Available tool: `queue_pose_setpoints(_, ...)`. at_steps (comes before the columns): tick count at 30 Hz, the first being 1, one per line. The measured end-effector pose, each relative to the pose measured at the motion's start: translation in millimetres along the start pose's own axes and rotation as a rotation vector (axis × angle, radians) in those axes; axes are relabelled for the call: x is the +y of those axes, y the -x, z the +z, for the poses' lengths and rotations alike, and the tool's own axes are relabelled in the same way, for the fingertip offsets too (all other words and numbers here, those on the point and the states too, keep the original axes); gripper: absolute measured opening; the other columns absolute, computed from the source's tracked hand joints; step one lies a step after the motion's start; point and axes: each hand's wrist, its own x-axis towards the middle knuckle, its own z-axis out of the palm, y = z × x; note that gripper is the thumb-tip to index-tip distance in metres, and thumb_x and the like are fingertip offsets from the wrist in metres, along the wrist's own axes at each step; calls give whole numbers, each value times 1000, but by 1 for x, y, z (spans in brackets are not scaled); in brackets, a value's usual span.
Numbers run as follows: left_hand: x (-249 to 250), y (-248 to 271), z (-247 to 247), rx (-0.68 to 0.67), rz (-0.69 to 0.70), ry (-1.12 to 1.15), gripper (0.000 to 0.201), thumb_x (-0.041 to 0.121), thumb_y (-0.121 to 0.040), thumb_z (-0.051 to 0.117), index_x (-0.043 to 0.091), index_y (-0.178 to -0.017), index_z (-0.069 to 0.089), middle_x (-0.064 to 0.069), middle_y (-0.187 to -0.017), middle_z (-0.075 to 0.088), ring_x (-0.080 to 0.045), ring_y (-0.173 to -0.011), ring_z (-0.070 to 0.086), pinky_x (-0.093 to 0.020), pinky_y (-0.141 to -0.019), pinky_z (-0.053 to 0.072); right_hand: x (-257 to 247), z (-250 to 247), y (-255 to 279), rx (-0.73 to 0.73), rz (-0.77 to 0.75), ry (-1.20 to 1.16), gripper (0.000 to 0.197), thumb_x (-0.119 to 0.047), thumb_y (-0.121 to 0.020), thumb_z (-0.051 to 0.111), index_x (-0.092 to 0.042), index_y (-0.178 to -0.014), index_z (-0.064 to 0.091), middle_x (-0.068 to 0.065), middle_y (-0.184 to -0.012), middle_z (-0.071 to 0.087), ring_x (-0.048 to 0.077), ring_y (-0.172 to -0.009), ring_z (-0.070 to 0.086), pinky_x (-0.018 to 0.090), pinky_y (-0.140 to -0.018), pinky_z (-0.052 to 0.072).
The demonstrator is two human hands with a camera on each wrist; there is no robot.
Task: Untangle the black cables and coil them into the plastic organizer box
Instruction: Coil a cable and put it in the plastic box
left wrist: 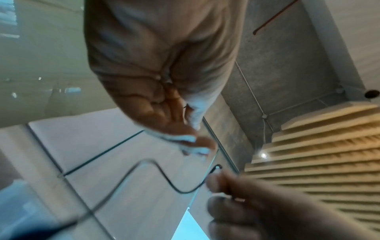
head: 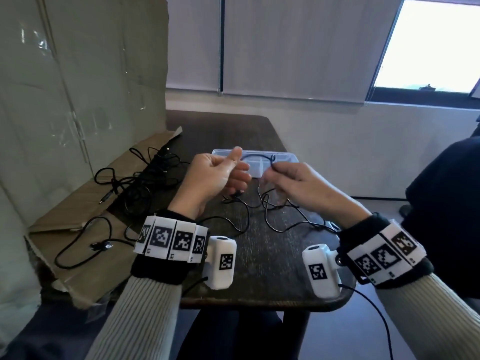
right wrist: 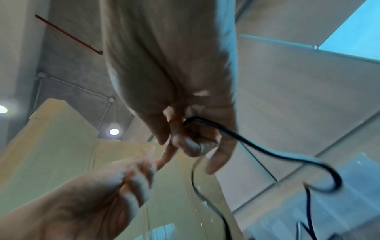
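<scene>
Cable: thin, limp, light; R hand pinches loop, L hand fingers curled round strand. Grip nr plug. Box at table far edge.

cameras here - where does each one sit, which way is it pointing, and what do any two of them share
Head: worn on the head, looking down at the table, organizer box, both hands and sleeves.
Left wrist: under the left hand, facing up toward wall and ceiling; the right hand is at lower right.
Right wrist: under the right hand, facing up.
All three views share both hands and the black cable between them.
</scene>
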Motion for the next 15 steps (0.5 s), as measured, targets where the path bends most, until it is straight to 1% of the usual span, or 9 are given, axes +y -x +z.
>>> queue_pose_setpoints(2, 0, -4, -6, 177, 141, -34, 38, 43, -93, 55, 9, -83, 71, 3, -60, 68, -4, -50, 60, -14, -49, 45, -9, -12, -1, 95, -4, -44, 29, -30, -100, 47, -16, -85, 68, -5, -57, 38, 17, -56, 38, 32, -61, 40)
queue_pose_setpoints(3, 0, -5, -7, 247, 197, -54, 39, 46, -93, 53, 12, -87, 70, 4, -66, 68, -4, -58, 63, -15, -55, 46, -14, -17, -2, 115, -16, -74, 31, -30, -101, 46, -17, -85, 68, -3, -58, 34, 18, -57, 35, 34, -64, 40)
queue_pose_setpoints(4, 1, -6, -6, 265, 223, -96, 41, 51, -92, 50, 15, -93, 68, 6, -77, 69, -4, -70, 65, -16, -62, 45, -18, -20, -2, 125, -38, -93, 31, -29, -102, 44, -18, -85, 69, -1, -59, 31, 18, -57, 33, 34, -65, 41)
queue_pose_setpoints(6, -1, -5, 0, 152, 208, -232, 49, 60, -88, 48, 19, -112, 61, 11, -102, 64, 1, -91, 59, -13, -70, 40, -25, -22, -2, 145, -88, -124, 30, -25, -102, 45, -21, -85, 69, -3, -58, 31, 11, -54, 32, 31, -64, 45)
queue_pose_setpoints(8, -6, -3, 9, -50, 169, -307, 59, 63, -85, 49, 17, -121, 56, 8, -113, 62, 4, -93, 56, -11, -72, 39, -31, -23, -3, 163, -122, -177, 29, -23, -102, 45, -21, -86, 68, -8, -55, 33, 5, -51, 33, 27, -63, 45)
queue_pose_setpoints(9, -9, -2, 13, -140, 169, -294, 58, 62, -86, 51, 15, -118, 59, 2, -113, 66, 1, -92, 58, -12, -74, 42, -33, -24, -4, 175, -133, -204, 28, -23, -102, 45, -20, -86, 68, -11, -54, 34, 4, -50, 33, 26, -63, 45)
queue_pose_setpoints(11, -14, 1, 18, -271, 182, -215, 37, 43, -94, 53, 9, -104, 65, -6, -103, 70, -3, -88, 62, -14, -78, 46, -35, -27, -6, 214, -149, -245, 28, -24, -102, 45, -21, -86, 68, -14, -52, 33, 5, -50, 32, 24, -61, 44)
queue_pose_setpoints(13, -16, 2, 20, -331, 189, -148, 25, 26, -99, 49, 9, -88, 65, -4, -84, 70, -11, -84, 65, -20, -82, 48, -33, -34, -8, 284, -147, -277, 28, -26, -102, 46, -24, -84, 68, -12, -55, 33, 6, -52, 32, 23, -58, 43)
queue_pose_setpoints(15, -16, 2, 19, -333, 186, -113, 28, 24, -99, 46, 13, -78, 61, 5, -68, 65, -17, -80, 68, -28, -84, 49, -29, -43, -10, 366, -116, -336, 28, -27, -101, 48, -24, -83, 69, -9, -57, 33, 6, -53, 33, 23, -58, 42)
